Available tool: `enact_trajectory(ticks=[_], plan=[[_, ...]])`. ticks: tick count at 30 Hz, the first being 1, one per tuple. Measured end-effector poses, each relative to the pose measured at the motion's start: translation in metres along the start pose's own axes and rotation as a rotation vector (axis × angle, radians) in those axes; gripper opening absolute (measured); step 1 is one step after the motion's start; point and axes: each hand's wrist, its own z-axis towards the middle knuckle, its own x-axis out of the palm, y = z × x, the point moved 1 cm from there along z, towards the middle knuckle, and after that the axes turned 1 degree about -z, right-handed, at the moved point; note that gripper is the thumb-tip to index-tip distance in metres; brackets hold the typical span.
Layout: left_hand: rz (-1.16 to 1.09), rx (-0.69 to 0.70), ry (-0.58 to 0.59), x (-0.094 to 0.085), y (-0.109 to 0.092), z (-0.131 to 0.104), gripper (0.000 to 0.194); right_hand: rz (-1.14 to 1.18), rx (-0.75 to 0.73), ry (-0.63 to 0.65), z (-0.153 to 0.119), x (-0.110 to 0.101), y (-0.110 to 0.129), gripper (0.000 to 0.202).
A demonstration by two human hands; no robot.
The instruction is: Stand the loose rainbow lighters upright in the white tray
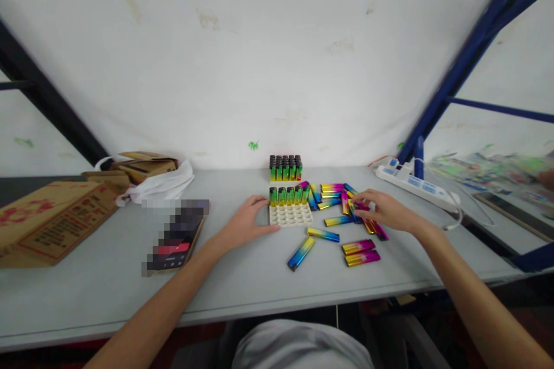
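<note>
The left hand (244, 223) is resting with fingers spread around the left side of one white tray (291, 217). One row is holding five upright lighters (289, 196); the remaining rows are showing unfilled sockets. Beyond that hand, one packed block (285, 169) is standing five across. The right hand (381, 207) is resting at an overlapping pile (344, 202), uncountable; its grip is staying unclear. Nearer the body, two yellow-blue lighters (323, 234) and two magenta-gold lighters (362, 258) are lying loose.

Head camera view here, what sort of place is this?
Probably a small workshop or packing bench: what look like loose lighters lie scattered on a grey table, more stand upright in a white holed tray, and a cardboard box sits to the left.
</note>
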Motion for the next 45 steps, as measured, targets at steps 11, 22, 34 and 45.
enact_trajectory(ticks=[11, 22, 34, 45], plan=[[-0.013, 0.028, -0.019, 0.001, 0.002, -0.001, 0.067, -0.328, 0.329, -0.005, 0.033, 0.022, 0.017, 0.030], [-0.010, 0.016, -0.025, 0.003, 0.003, 0.001, 0.066, 0.736, 0.177, -0.155, 0.039, 0.021, 0.043, 0.027], [-0.022, -0.007, -0.021, 0.001, -0.007, 0.000, 0.066, 0.998, -0.046, -0.007, 0.078, 0.043, 0.116, 0.041], [-0.003, 0.019, -0.051, 0.006, -0.002, 0.000, 0.067, 0.910, 0.090, -0.401, 0.083, 0.050, 0.097, 0.041]])
